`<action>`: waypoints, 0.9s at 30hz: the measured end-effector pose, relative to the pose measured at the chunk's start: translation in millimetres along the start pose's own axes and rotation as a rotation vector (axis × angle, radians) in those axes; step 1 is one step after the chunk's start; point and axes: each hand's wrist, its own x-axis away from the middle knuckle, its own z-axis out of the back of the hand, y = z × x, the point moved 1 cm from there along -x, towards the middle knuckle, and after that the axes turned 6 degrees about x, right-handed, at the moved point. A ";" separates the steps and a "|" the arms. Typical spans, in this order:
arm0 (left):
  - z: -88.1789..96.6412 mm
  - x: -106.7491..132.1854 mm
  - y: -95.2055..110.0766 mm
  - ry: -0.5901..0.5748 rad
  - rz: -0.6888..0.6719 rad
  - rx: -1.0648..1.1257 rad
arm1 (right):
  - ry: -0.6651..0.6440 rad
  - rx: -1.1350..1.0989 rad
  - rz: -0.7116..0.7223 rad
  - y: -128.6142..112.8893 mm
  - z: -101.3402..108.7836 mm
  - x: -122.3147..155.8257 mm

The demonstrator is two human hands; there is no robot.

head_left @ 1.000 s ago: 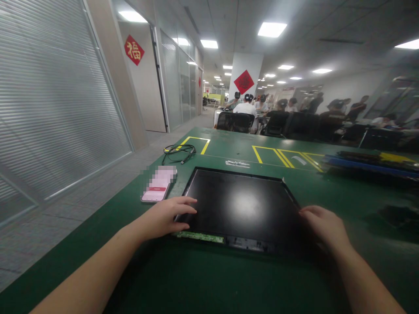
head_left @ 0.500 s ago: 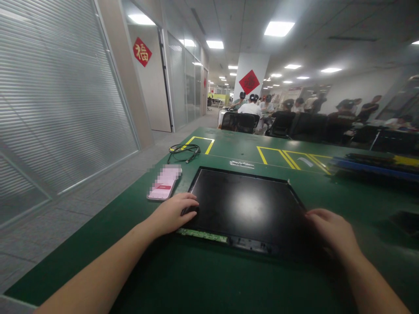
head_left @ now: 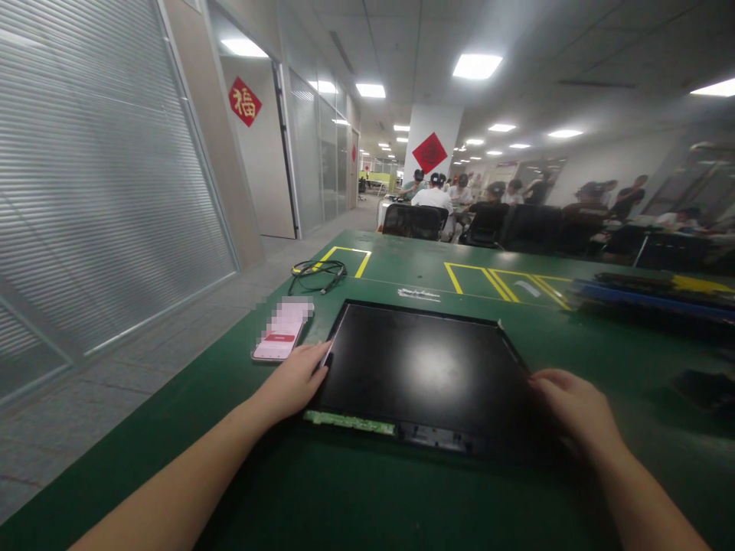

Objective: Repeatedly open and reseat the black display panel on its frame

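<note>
Screen (head_left: 425,367) face up on the green surface (head_left: 402,505), in front of the person and between both hands, a bright reflection on its dark face. The left hand (head_left: 298,380) touches its left edge, fingers along the side; the right hand (head_left: 577,405) is at the right edge, fingers bent, its underside lost in shadow. Whether either hand grips it, I cannot tell. A green board (head_left: 350,423) runs along part of the near edge. Beyond the left hand lies a phone (head_left: 282,337), and farther off a coiled cable (head_left: 325,288).
</note>
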 end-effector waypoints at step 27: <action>12.7 0.6 26.7 0.206 0.559 1.084 | -0.025 0.028 0.021 13.5 -15.7 -9.6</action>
